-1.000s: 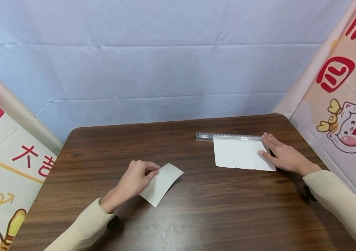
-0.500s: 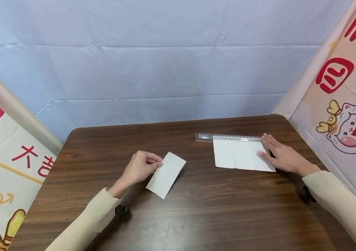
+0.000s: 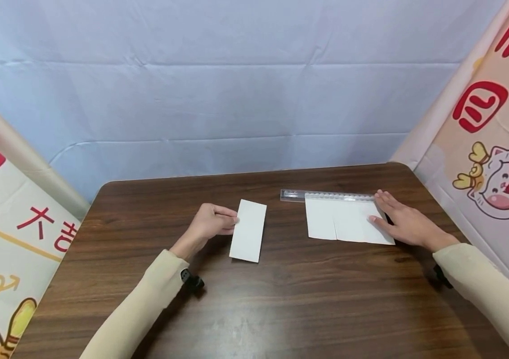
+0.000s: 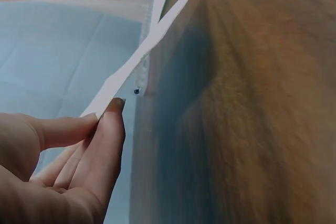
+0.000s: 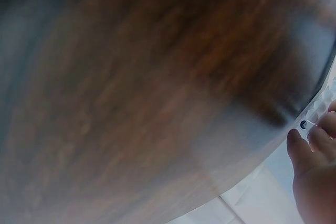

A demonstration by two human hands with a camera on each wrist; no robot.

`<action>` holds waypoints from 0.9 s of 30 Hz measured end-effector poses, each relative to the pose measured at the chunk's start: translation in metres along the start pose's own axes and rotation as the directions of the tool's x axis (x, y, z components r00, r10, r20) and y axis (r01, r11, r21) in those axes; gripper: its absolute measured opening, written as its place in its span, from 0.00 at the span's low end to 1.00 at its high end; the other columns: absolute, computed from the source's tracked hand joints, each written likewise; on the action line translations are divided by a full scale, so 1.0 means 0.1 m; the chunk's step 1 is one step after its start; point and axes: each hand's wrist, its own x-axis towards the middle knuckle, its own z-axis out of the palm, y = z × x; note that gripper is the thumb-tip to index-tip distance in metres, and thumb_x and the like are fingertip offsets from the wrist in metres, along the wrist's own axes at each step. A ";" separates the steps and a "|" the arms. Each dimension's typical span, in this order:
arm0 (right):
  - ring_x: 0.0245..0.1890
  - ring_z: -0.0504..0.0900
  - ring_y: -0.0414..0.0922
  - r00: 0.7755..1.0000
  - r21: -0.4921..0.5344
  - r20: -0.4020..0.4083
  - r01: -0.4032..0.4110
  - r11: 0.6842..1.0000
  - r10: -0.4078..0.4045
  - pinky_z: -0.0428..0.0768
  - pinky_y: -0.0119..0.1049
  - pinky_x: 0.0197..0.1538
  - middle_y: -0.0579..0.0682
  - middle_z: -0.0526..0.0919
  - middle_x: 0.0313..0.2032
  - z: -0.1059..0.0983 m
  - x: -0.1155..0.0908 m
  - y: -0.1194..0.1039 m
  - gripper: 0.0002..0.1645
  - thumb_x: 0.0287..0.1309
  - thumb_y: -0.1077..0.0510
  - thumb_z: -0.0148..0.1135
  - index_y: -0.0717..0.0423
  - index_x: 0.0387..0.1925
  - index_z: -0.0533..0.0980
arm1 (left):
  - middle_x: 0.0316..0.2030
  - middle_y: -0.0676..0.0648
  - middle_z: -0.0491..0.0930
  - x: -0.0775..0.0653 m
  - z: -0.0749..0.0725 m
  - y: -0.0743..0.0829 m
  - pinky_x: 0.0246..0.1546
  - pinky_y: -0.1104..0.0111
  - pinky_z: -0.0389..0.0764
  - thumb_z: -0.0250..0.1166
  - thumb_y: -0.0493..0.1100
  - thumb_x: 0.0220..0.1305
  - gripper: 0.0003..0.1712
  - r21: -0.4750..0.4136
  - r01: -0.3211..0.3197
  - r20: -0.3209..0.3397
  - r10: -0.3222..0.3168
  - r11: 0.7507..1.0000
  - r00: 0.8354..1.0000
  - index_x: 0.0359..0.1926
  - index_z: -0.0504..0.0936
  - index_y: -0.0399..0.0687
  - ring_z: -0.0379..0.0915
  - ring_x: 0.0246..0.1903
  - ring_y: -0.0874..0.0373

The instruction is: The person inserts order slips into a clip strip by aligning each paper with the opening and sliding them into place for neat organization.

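Observation:
My left hand (image 3: pixel 207 224) pinches a small white paper rectangle (image 3: pixel 248 232) by its left edge, thumb against fingers. In the left wrist view this paper (image 4: pixel 142 51) is seen nearly edge-on, slightly bent, raised over the tabletop with its shadow below. To its right, white paper (image 3: pixel 353 222) lies flat, a vertical slit or seam dividing off its left part. A clear plastic ruler (image 3: pixel 292 196) runs along the paper's far edge and sticks out past it on the left. My right hand (image 3: pixel 404 222) rests with extended fingers on the ruler's right end and the paper.
The dark wood-grain table (image 3: pixel 308 304) has rounded far corners. Pale blue cloth (image 3: pixel 236 99) hangs behind it. Printed banners with red characters and cartoons stand at the left (image 3: pixel 25 249) and right (image 3: pixel 492 149).
My left hand has moved away from me and to the right with the small paper, which has turned from slanted to nearly upright in the view. The right hand, ruler and flat paper stay put.

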 end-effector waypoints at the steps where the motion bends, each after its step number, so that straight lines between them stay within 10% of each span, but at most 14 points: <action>1: 0.83 0.47 0.67 1.000 0.001 0.001 0.000 1.000 0.000 0.60 0.72 0.77 0.69 0.44 0.83 0.00 0.00 0.00 0.53 0.79 0.34 0.49 0.66 0.83 0.45 | 0.47 0.37 0.90 0.03 0.01 0.00 0.45 0.63 0.93 0.69 0.34 0.69 0.12 -0.017 0.006 0.003 -0.006 1.000 1.000 0.51 0.88 0.33 0.89 0.37 0.58; 27: 0.84 0.46 0.67 1.000 0.012 0.004 -0.007 1.000 0.007 0.59 0.72 0.77 0.68 0.44 0.83 0.00 -0.01 0.01 0.54 0.79 0.33 0.50 0.66 0.83 0.45 | 0.47 0.38 0.88 0.63 0.39 -0.01 0.44 0.67 0.93 0.70 0.30 0.68 0.13 -0.265 0.154 -0.028 -0.168 0.952 0.985 0.52 0.88 0.32 0.87 0.32 0.61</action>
